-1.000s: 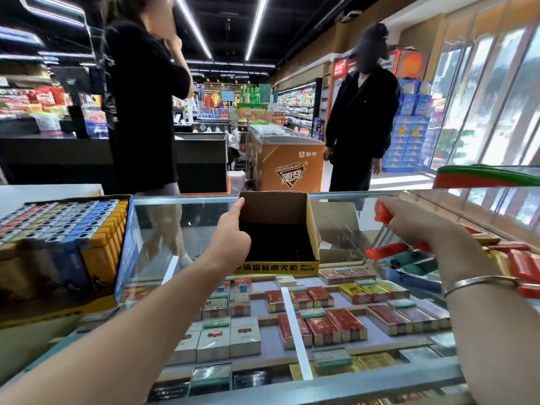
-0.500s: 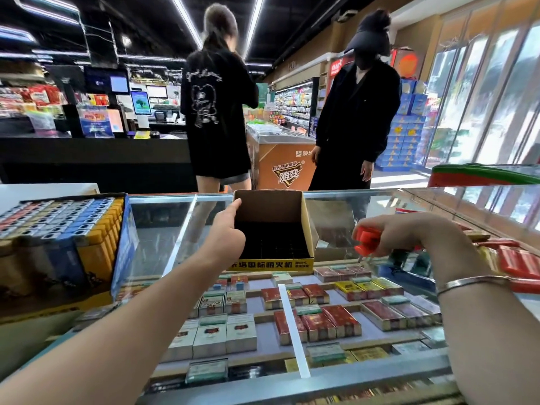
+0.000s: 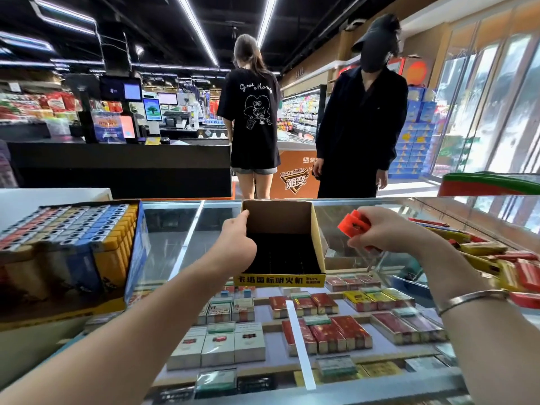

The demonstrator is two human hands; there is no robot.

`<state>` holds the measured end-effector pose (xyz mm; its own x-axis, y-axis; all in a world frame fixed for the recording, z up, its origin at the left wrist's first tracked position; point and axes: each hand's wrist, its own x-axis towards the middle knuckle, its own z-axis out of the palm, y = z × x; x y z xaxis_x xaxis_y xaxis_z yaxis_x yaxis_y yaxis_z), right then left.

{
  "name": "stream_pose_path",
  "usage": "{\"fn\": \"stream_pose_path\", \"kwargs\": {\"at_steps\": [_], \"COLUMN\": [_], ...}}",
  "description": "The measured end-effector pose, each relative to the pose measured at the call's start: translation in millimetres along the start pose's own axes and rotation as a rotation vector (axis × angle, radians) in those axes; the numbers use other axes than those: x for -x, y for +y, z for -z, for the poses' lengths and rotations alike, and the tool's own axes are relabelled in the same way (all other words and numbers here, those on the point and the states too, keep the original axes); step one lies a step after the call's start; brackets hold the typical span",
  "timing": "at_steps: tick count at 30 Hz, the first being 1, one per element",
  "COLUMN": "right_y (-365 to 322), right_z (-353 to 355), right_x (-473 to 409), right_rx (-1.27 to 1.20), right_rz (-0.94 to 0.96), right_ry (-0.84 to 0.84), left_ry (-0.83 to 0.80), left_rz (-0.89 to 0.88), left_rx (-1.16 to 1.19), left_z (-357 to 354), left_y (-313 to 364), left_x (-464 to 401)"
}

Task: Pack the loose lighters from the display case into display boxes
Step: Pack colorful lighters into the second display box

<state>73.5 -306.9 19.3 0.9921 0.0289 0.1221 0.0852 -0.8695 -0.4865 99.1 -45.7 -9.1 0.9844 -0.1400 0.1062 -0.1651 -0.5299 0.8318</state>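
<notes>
An open cardboard display box [image 3: 317, 244] with a yellow front strip stands on the glass counter, its dark divided inside holding no lighters. My left hand [image 3: 238, 244] holds the box's left wall, thumb up along the edge. To the right of the box my right hand [image 3: 380, 229] grips a small bunch of red lighters [image 3: 353, 225] above the glass. Several loose red and yellow lighters [image 3: 502, 258] lie in a heap at the far right of the counter.
A full display box of blue, yellow and red lighters [image 3: 73, 229] sits at the left. Cigarette packs [image 3: 321, 331] fill the case under the glass counter [image 3: 175, 229]. Two people [image 3: 362, 127] stand beyond the counter. A red and green object [image 3: 491, 185] lies at the right.
My right hand has carried the red lighters from the loose heap leftward and upward, toward the box. The person in the printed shirt has walked right. My left hand stays on the box.
</notes>
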Motion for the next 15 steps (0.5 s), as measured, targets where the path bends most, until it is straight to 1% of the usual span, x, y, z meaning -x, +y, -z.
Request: {"fn": "stream_pose_path", "kwargs": {"at_steps": [3,4,6,7,11,12,13,15], "right_y": [-20,-28,-44,-53,-83,-90,-96,-105], "right_z": [-1,-1,-4,-5,-16,-20,-24,-32], "right_x": [2,2,4,4,6,7,7,8], "right_rx": [-0.296,-0.399,-0.577,-0.655,-0.907,-0.964,-1.033,-1.179], "right_rz": [0.055,0.073,0.11,0.119,0.116,0.102,0.073,-0.007], "right_ry": [0.04,0.049,0.066,0.07,0.045,0.023,-0.001,-0.048], "left_ry": [-0.023,-0.024,-0.077,-0.096,-0.079,-0.048,0.016,0.187], "left_rz": [0.007,-0.009,-0.062,-0.076,-0.109,-0.151,-0.231,-0.475], "left_rx": [-0.052,-0.099,-0.214,-0.235,-0.201,-0.212,-0.249,-0.362], "left_z": [5,6,9,11,15,15,17,24], "left_y": [-2,-3,-9,-12,-11,-10,-9,-3], "left_x": [4,7,16,20,35,37,40,47]}}
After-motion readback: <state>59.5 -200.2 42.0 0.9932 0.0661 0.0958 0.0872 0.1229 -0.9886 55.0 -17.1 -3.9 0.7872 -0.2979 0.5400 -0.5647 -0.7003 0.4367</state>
